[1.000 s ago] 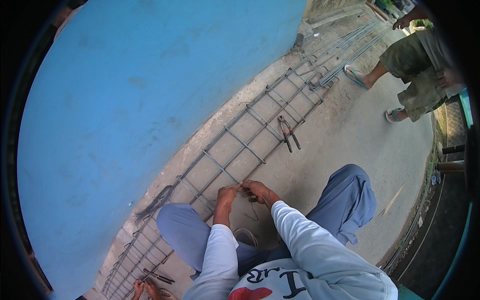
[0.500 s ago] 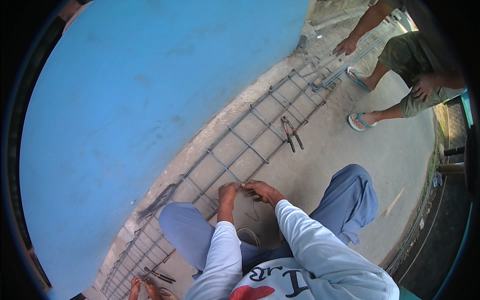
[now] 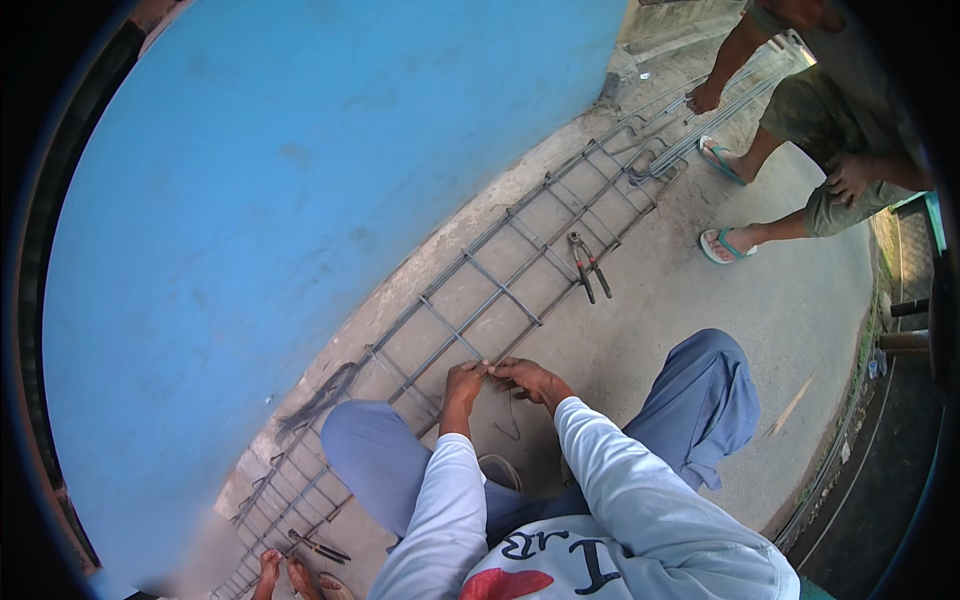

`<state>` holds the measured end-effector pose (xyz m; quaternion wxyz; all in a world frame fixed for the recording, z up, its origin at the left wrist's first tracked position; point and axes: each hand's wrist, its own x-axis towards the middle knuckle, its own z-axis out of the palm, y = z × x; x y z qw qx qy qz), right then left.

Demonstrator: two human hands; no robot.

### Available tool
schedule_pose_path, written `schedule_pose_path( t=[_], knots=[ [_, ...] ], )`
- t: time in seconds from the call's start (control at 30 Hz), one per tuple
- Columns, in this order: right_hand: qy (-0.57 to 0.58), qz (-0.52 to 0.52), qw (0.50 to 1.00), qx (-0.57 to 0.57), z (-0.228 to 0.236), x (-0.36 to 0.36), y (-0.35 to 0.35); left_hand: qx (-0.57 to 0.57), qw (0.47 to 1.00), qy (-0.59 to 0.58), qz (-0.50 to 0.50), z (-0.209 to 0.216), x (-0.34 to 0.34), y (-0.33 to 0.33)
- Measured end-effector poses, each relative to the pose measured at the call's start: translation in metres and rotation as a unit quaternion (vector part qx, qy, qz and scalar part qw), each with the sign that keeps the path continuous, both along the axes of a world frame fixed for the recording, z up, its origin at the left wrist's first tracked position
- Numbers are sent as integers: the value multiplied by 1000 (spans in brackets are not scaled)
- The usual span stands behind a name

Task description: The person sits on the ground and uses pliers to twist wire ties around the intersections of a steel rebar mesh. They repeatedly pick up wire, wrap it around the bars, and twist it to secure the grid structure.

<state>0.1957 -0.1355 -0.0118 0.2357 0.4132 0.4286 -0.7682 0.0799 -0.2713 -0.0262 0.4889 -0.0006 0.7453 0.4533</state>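
A long steel rebar cage [image 3: 505,290] lies on the ground along the wall. At its near edge my left hand [image 3: 464,384] and my right hand [image 3: 527,379] meet fingertip to fingertip, by the end of a crossbar. Pinched in my right hand is a thin tie wire [image 3: 514,425], its loose end hanging in a bent curve below the fingers. My left fingers are closed at the same joint; what they grip is too small to make out. Farther along, pincers [image 3: 588,267] with dark and red handles rest against the cage's near edge, jaws toward the bars.
A blue wall [image 3: 300,180] rises behind the cage. At far right sits a co-worker in sandals [image 3: 725,245], a hand by loose bars [image 3: 740,110]. Another person's hands [image 3: 285,575] work at lower left near a second pincer [image 3: 320,546]. A dark wire bundle [image 3: 318,400] lies by the wall.
My hands stay at the same joint, with fingertips slightly shifted. The co-worker's far hand at upper right has closed and lifted slightly at the bars. The view has shifted a little.
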Motion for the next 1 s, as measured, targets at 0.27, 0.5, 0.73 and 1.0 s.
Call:
schedule_pose_path(
  t=[0.27,0.5,0.73,1.0],
  knots=[
    [5,4,1000,6,-5,5,6,-18,1000,0,18,2,5,8],
    [-3,26,999,39,-4,-2,2,-20,999,-12,30,-3,0,5],
    [22,30,998,55,-5,1,-2,-32,999,-13,27,8,-2,4],
    [70,-16,994,80,-13,5,-12,-31,999,0,23,2,-3,2]
  ],
)
